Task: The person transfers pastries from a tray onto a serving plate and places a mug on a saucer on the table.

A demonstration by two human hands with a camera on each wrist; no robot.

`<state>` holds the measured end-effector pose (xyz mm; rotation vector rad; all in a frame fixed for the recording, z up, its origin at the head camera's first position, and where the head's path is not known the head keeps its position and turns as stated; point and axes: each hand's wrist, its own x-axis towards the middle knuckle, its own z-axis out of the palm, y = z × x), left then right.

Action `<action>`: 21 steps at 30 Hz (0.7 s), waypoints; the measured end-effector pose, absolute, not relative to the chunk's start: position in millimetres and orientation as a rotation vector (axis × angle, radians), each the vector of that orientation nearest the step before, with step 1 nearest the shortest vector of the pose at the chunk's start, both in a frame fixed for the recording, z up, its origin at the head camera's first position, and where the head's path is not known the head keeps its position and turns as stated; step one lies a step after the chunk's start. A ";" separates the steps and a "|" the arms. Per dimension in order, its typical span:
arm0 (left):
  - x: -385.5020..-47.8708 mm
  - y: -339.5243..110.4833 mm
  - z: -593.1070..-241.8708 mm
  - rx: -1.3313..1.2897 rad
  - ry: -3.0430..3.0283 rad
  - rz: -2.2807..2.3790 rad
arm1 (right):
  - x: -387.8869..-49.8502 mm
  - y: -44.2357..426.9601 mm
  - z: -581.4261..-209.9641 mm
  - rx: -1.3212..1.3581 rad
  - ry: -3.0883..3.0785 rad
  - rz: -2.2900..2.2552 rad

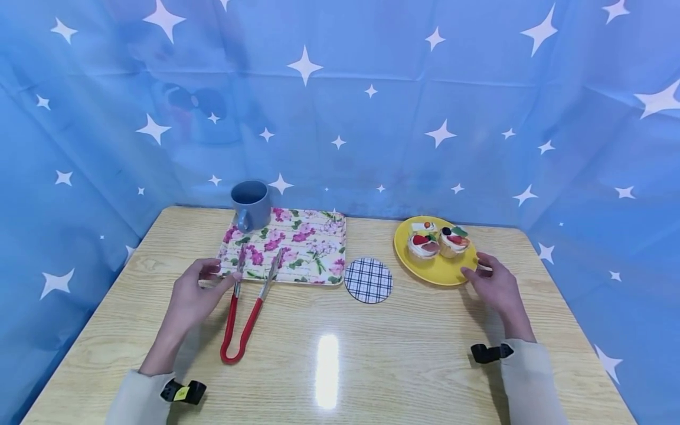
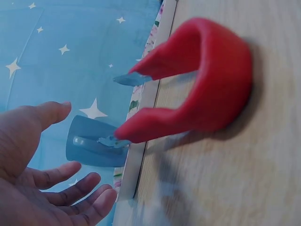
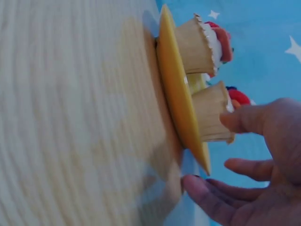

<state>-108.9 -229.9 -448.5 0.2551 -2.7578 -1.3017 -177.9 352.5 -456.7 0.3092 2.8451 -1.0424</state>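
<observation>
My left hand (image 1: 198, 294) hovers at the left front corner of the floral tray (image 1: 305, 242), fingers spread and holding nothing. Beside it lie red-handled metal tongs (image 1: 249, 330), their tips resting on the tray and the red bend (image 2: 225, 75) toward me. A blue-grey mug (image 1: 255, 203) stands on the tray's back left corner. At the right edge of the yellow plate (image 1: 443, 274), my right hand (image 1: 496, 286) has thumb and fingers apart around the rim; whether it touches cannot be told. Two fruit-topped cupcakes (image 1: 423, 247) sit on the plate.
A round checked coaster (image 1: 369, 280) lies between tray and plate on the wooden table (image 1: 404, 354). A blue curtain (image 1: 350, 118) with white stars hangs close behind the table's back edge and along both sides. A small card with a fruit picture (image 1: 423, 226) lies on the plate.
</observation>
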 end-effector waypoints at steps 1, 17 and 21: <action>-110.1 -231.0 -448.5 0.248 -2.751 -1.305 | -177.6 351.9 -454.9 0.302 2.832 -1.032; -132.8 -246.8 -444.8 0.142 -2.703 -1.411 | -171.4 333.8 -437.9 0.147 2.815 -1.016; -140.9 -247.2 -446.0 0.128 -2.703 -1.436 | -168.4 326.4 -432.7 0.043 2.799 -1.055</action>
